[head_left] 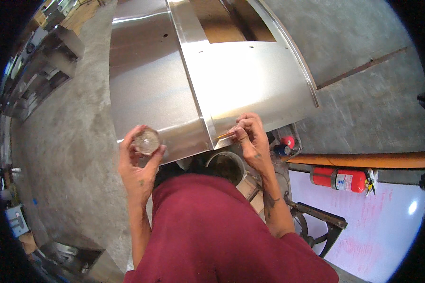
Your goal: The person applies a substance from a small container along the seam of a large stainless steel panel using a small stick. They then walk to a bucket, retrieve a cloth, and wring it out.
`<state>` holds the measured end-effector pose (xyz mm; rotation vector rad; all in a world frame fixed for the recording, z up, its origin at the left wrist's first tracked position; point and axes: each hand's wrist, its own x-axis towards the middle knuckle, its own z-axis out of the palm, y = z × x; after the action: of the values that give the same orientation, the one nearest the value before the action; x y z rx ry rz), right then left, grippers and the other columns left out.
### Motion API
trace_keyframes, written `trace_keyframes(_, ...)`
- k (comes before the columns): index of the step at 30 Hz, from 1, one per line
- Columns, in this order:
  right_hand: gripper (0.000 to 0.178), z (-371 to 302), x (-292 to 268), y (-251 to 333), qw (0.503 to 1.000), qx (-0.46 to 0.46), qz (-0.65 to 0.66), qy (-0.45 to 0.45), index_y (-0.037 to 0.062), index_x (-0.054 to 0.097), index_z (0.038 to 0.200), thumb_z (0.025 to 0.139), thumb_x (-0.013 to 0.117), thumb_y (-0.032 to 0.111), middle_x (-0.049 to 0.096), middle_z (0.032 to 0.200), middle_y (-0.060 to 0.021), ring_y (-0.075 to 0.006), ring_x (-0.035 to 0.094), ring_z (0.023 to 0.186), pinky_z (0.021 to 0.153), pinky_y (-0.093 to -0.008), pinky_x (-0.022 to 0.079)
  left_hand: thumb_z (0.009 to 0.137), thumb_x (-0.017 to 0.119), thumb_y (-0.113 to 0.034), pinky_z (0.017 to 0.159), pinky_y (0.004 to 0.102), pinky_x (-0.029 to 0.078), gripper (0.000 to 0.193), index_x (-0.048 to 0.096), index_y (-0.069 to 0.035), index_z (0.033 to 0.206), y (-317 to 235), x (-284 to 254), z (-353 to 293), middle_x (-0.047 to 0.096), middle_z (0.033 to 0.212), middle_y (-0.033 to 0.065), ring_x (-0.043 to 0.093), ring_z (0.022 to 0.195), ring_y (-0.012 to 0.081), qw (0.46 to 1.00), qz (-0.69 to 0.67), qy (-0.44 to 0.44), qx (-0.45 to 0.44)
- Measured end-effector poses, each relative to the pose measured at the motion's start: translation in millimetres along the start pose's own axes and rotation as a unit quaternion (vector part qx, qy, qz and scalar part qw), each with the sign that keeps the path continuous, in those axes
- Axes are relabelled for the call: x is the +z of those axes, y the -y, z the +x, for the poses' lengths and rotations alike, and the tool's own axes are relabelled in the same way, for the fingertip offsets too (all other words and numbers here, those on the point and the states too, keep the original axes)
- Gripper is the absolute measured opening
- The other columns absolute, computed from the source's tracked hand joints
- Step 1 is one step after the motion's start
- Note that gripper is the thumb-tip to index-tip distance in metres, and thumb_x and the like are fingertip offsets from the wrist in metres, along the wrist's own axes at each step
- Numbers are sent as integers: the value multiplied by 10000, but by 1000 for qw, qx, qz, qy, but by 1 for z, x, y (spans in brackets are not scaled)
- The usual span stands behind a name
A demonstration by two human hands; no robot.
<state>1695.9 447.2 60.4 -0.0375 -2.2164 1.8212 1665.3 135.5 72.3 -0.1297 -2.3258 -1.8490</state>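
The left hand [141, 162] grips a round cup [147, 141], apart from the right hand [253, 141]; a tilt could spill it (contents unclear to me). The right pinches a thin stick [226, 135]; a loose pinch might drop it. Nearly crosswise, its yellow tip points left, by the metal panel's [151, 94] raised strip [206, 122].

Workshop, sheet metal [148, 92], concrete floor [66, 155]
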Motion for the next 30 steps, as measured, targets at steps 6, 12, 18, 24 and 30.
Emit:
trace_keyframes(6,124,1,42,50,993,-102,-46,-36,18,663,1174,1119,731,106,613,1212,-137,-189,655,976,842,-332,587,866,949,-35,869,362,647,687,677,-119,1490,-6,21,-2,748,1383,107,754,1111,226,995,63,63,35)
trace_keyframes(12,250,1,67,57,955,-231,-183,-8,34,702,1151,965,864,-8,616,1198,-148,-245,649,985,687,-348,581,867,937,-14,882,365,656,694,667,-115,1499,-15,30,-1,728,1418,122,761,1132,252,989,79,89,86)
trace_keyframes(18,213,-4,80,58,962,-226,-156,-11,19,722,1128,973,867,1,600,1173,-141,-236,653,908,703,-364,586,870,931,-11,920,392,676,697,660,-114,1504,-16,31,-2,711,1449,141,763,1198,287,989,63,93,92)
trace_keyframes(24,210,-4,86,60,960,-231,-160,-4,22,733,1130,972,868,-5,595,1176,-136,-224,654,881,706,-363,580,870,933,-18,952,404,686,708,652,-117,1513,-17,29,-3,708,1454,159,760,1234,315,989,61,98,93)
trace_keyframes(30,187,-7,86,56,973,-194,-121,-14,32,734,1132,990,854,16,619,1144,-130,-223,649,925,720,-356,569,870,936,-26,941,402,689,715,645,-119,1517,-17,29,-2,714,1439,160,762,1229,317,987,74,94,108)
